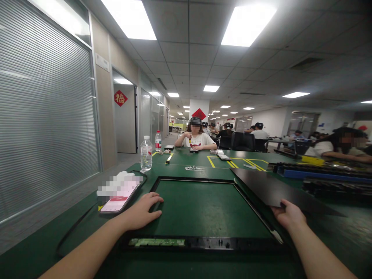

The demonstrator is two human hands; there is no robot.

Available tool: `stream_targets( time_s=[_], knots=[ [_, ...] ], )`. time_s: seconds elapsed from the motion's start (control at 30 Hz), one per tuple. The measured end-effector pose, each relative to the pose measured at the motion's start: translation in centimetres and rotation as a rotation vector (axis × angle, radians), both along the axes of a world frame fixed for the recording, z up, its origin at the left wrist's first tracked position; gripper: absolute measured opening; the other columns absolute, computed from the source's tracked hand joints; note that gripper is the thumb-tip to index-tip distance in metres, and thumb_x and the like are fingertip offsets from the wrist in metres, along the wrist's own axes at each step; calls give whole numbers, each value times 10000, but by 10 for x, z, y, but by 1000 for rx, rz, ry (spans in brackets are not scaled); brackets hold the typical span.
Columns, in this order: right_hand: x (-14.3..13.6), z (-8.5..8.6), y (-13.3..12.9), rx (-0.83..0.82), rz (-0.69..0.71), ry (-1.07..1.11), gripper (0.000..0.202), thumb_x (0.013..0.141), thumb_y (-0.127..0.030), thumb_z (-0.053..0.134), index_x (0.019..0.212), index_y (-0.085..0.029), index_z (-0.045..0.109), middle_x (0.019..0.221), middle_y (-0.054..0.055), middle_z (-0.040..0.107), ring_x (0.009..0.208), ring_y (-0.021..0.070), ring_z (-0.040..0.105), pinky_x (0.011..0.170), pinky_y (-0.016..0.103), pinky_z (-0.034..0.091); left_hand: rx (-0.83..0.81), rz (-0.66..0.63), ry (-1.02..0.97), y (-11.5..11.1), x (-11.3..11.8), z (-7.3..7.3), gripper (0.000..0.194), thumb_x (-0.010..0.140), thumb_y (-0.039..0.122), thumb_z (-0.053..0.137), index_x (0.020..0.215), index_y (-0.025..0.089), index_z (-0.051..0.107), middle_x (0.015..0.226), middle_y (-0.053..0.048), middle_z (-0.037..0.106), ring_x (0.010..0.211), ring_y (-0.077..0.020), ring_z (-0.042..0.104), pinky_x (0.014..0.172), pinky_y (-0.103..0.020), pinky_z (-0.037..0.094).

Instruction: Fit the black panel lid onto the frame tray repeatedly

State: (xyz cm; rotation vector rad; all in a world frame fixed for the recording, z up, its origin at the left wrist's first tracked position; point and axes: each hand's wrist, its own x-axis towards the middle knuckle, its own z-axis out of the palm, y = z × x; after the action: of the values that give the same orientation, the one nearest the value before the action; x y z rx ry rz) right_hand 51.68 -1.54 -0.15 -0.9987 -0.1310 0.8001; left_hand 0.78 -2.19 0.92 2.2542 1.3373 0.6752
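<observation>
A black rectangular frame (209,243), like a monitor bezel, lies flat on the green table in front of me. A green circuit board strip (157,242) sits along its near side. My left hand (143,211) rests at the frame's left side with its fingers apart, holding nothing. To the right of the frame, my right hand (289,217) grips the near edge of a thin dark panel (267,188), thumb on top and fingers underneath. The panel is tilted over the table, and its right part is blurred.
A lit phone (120,199) on a stand and a water bottle (146,153) are at the left. Black strips (308,170) are stacked at the right, by a yellow tray (316,161). A person (197,137) sits across the green table (180,166).
</observation>
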Motion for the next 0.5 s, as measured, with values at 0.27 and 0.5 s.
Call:
stream_targets(
  time_s=[0.27, 0.5],
  knots=[
    [-2, 3, -1, 15, -3, 56, 292, 821, -76, 388, 1045, -194, 535, 960, 47, 649, 676, 131, 638, 635, 305, 570, 1, 10, 57, -2, 1, 1, 450, 720, 443, 544, 1113, 232, 601, 1262, -97, 491, 1183, -268, 424, 1038, -402, 264],
    [-2, 7, -4, 47, -22, 86, 213, 805, -60, 430, 899, -199, 562, 849, 8, 663, 569, 88, 608, 538, 226, 563, 10, 19, 26, 1, 0, -1, 432, 707, 428, 563, 1094, 242, 613, 1256, -94, 499, 1177, -268, 434, 1037, -413, 266]
  ],
)
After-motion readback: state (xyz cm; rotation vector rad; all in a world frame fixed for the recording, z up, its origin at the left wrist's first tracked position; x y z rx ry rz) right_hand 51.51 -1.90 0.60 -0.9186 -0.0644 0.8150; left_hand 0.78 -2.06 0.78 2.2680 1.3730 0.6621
